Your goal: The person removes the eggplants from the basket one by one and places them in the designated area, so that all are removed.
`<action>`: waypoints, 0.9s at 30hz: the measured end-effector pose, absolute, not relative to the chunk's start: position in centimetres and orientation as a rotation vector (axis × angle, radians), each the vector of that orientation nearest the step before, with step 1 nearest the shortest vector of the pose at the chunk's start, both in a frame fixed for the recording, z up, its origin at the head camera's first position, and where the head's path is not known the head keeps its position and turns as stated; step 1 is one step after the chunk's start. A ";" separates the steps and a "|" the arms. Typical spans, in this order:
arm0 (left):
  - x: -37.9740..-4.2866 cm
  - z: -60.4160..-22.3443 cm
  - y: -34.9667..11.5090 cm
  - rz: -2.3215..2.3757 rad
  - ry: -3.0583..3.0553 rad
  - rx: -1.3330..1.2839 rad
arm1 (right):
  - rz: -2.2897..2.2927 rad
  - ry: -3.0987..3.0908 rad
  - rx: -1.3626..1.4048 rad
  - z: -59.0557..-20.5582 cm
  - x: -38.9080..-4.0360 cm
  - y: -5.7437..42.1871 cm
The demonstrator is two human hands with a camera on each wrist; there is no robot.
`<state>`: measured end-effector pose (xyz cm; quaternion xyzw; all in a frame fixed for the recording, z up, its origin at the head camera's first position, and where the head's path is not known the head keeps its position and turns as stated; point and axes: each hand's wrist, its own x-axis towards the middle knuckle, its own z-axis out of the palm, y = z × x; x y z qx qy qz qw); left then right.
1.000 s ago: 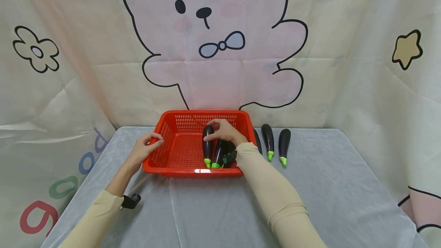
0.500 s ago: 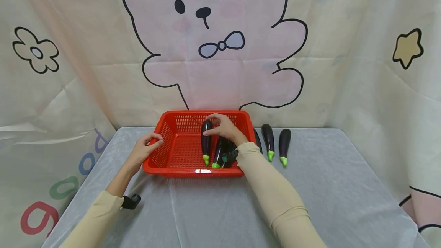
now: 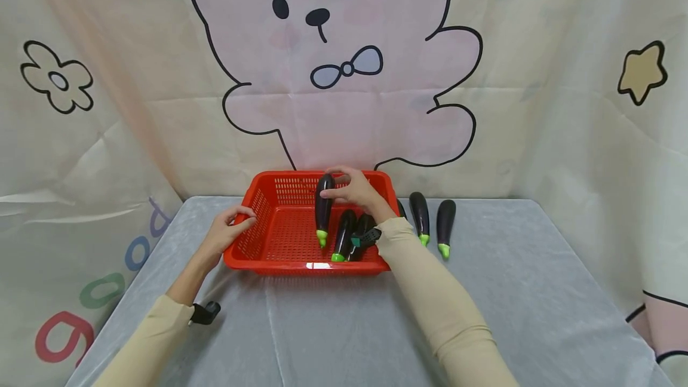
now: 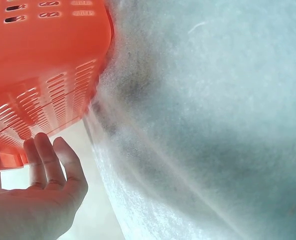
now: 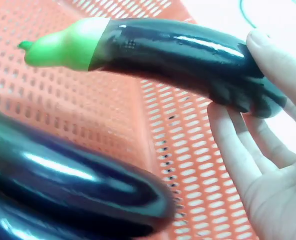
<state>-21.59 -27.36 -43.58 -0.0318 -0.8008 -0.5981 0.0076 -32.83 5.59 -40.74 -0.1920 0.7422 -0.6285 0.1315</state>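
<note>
My right hand (image 3: pixel 357 190) pinches a dark purple eggplant (image 3: pixel 323 202) near its rounded end, above the red basket (image 3: pixel 258 264). Its green stem end points down toward me. The right wrist view shows the thumb on one side of this eggplant (image 5: pixel 177 55) and fingertips on the other. Two more eggplants lie side by side in the basket's right part; the nearer-left eggplant (image 3: pixel 345 233) shows whole, while the other eggplant (image 3: pixel 364 226) is partly behind my wrist strap. My left hand (image 3: pixel 223 233) holds the basket's left rim, its fingers (image 4: pixel 48 160) against the outer wall.
To the right of the basket, an eggplant (image 3: pixel 419 214) and another eggplant (image 3: pixel 445 226) lie on the grey cloth-covered table (image 3: pixel 322 327). A third eggplant (image 3: pixel 401 209) is mostly hidden by the right forearm. A printed curtain (image 3: pixel 344 124) hangs directly behind the table.
My right hand has raised the eggplant up and away from the basket floor, leaving a gap beside the other two. My left hand has stayed at the rim.
</note>
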 end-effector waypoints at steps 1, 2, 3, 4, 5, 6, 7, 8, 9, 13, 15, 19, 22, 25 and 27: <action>-21.8 -43.9 -27.5 -1.862 -2.510 -0.100 | -1.839 2.144 -0.560 -40.5 -32.9 5.8; -21.9 -44.0 -27.5 -1.853 -2.516 -0.103 | -1.853 2.132 -0.567 -40.1 -32.9 6.0; -22.0 -44.2 -27.6 -1.846 -2.519 -0.098 | -1.867 2.116 -0.574 -39.8 -32.9 6.2; -22.0 -44.3 -27.6 -1.842 -2.520 -0.094 | -1.885 2.099 -0.581 -39.4 -32.9 6.4; -22.0 -44.3 -27.6 -1.839 -2.521 -0.090 | -1.902 2.084 -0.590 -39.0 -32.9 6.7; -22.0 -44.4 -27.6 -1.839 -2.521 -0.083 | -1.915 2.074 -0.596 -38.6 -32.9 6.9; -22.0 -44.4 -27.6 -1.839 -2.520 -0.079 | -1.926 2.068 -0.599 -38.2 -32.9 7.2; -22.0 -44.4 -27.6 -1.835 -2.519 -0.074 | -1.937 2.058 -0.608 -37.8 -32.8 7.5; -22.0 -44.4 -27.6 -1.831 -2.518 -0.070 | -1.952 2.044 -0.613 -37.5 -32.8 7.8; -21.9 -44.5 -27.6 -1.808 -2.530 -0.083 | -1.968 2.038 -0.625 -36.5 -32.5 9.2; -21.9 -44.6 -27.7 -1.802 -2.535 -0.087 | -1.978 2.032 -0.625 -36.3 -32.3 9.9; -21.9 -44.6 -27.7 -1.801 -2.542 -0.105 | -1.987 2.048 -0.639 -35.7 -31.8 11.5; -22.0 -44.4 -27.7 -1.798 -2.543 -0.117 | -1.987 2.070 -0.662 -35.3 -31.3 12.9; -22.0 -44.1 -27.6 -1.798 -2.542 -0.107 | -1.990 2.091 -0.669 -35.1 -31.0 14.3; -21.6 -43.4 -27.3 -1.800 -2.546 -0.104 | -2.000 2.094 -0.666 -35.1 -30.8 15.3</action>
